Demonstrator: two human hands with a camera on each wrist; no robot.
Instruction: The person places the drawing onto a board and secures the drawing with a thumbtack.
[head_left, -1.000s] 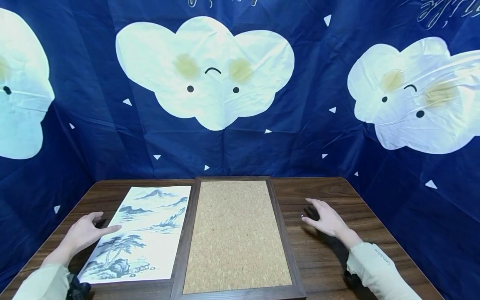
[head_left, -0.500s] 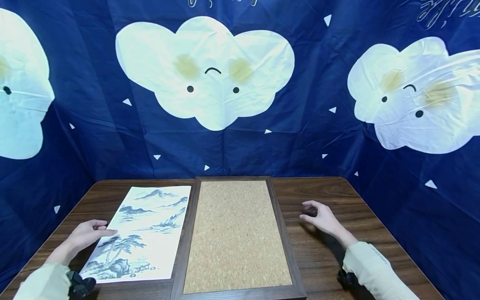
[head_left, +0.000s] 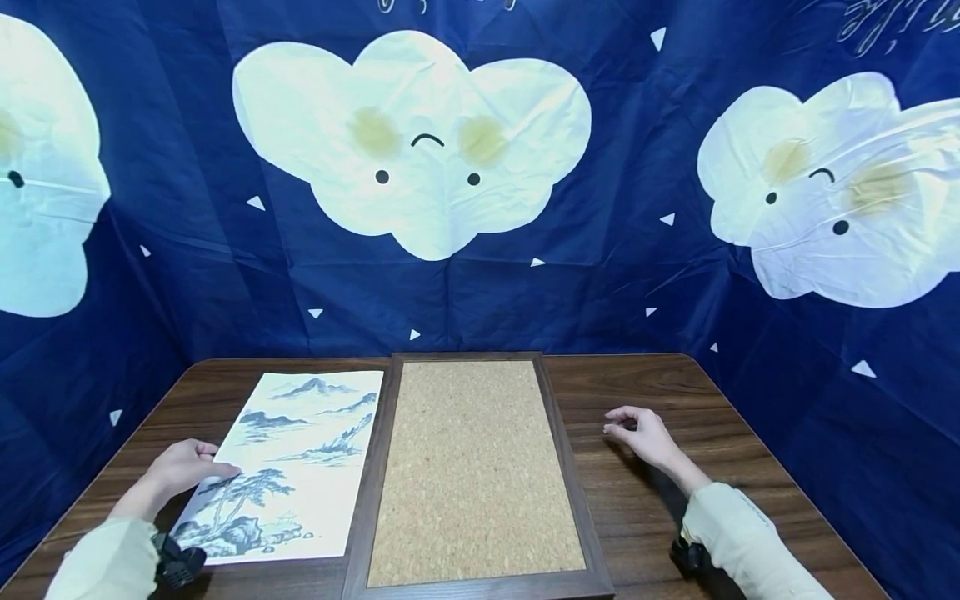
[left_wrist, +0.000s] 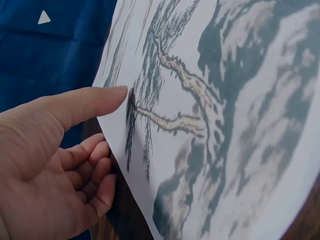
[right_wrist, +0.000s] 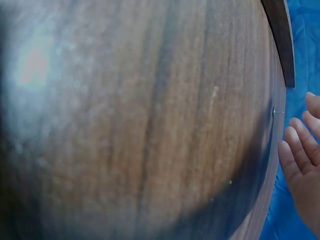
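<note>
A sheet of paper printed with a blue-grey mountain and pine-tree landscape lies at the left of the table. My left hand is at its left edge. In the left wrist view the thumb reaches over the print, while the bent fingertips sit just outside the edge. Beside the sheet lies a brown-framed corkboard. My right hand hovers to its right, fingers loosely bent. A tiny pin-like thing shows apart from that hand in the right wrist view.
The dark wood-grain table has rounded far corners. A blue cloth with white clouds hangs behind and along both sides. Black wrist cameras, such as the left one, hang under the pale sleeves.
My left hand has moved slightly right and nearer to me, its thumb farther onto the paper and its fingers more bent. The right hand's thumb and fingers have drawn closer together.
</note>
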